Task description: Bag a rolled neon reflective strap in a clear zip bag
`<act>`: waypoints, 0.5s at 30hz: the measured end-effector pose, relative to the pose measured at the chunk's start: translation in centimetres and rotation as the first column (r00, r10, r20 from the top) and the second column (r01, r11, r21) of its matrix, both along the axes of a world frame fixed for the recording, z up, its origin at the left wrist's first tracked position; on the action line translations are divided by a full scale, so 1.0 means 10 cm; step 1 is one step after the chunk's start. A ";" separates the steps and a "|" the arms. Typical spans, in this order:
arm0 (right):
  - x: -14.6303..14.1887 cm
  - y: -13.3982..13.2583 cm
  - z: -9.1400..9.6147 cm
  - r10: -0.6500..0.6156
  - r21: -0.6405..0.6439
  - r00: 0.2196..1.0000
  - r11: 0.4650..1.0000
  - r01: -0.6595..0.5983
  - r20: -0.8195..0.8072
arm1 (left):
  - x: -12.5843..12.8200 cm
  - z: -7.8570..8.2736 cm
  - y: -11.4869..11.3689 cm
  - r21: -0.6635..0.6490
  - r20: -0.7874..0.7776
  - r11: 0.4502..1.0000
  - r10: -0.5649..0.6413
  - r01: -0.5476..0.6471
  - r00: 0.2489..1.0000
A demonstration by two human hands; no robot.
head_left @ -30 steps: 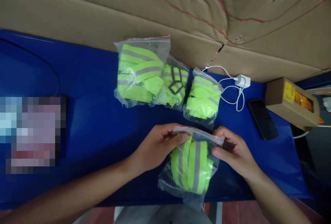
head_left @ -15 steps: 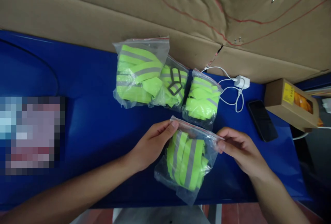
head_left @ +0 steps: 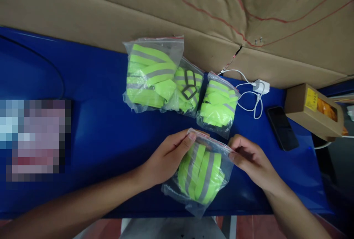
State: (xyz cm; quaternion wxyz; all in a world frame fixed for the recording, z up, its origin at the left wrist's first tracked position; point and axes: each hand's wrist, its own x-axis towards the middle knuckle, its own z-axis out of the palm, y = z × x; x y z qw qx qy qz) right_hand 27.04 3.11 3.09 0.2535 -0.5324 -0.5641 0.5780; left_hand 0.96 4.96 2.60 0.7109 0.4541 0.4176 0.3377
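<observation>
Glossy blue tabletop (head_left: pixel 102 132) meets creased brown sheeting (head_left: pixel 83 14); near its front edge, left hand (head_left: pixel 168 158) and right hand (head_left: pixel 250 161) pinch a crinkly clear plastic bag (head_left: pixel 218 147) of flat neon, grey-striped bands (head_left: pixel 207 176). Cardboard box's (head_left: pixel 300 115) yellow label (head_left: pixel 311 99): illegible.

It looks like a makeshift workshop: beyond the left hand (head_left: pixel 168 158), bagged straps (head_left: pixel 151 77) lie on a blue table (head_left: pixel 96 121) against stapled brown board (head_left: pixel 83 7); past the right hand (head_left: pixel 253 161) sit a charger (head_left: pixel 261 87) and phone (head_left: pixel 282 128).

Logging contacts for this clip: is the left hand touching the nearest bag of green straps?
Touching. The head view shows the left hand pinching the top of the bag, its thumb over the clear plastic.
</observation>
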 end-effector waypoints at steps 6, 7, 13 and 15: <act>-0.06 -0.03 0.00 0.036 -0.027 0.999 0.999 -0.036 -0.003 | -0.02 -0.03 -0.05 0.037 -0.048 0.998 -0.051 0.053 0.998; -0.07 -0.03 0.01 0.034 -0.017 0.999 0.999 -0.034 -0.005 | -0.02 -0.04 -0.05 0.042 -0.059 0.997 -0.060 0.062 0.996; -0.08 -0.04 0.00 0.061 0.028 0.998 0.998 -0.061 0.014 | -0.04 -0.02 -0.09 0.094 -0.102 0.985 -0.133 0.142 0.986; -0.09 -0.04 0.00 0.074 0.042 0.997 0.996 -0.075 0.024 | -0.04 -0.02 -0.09 0.117 -0.114 0.981 -0.140 0.153 0.983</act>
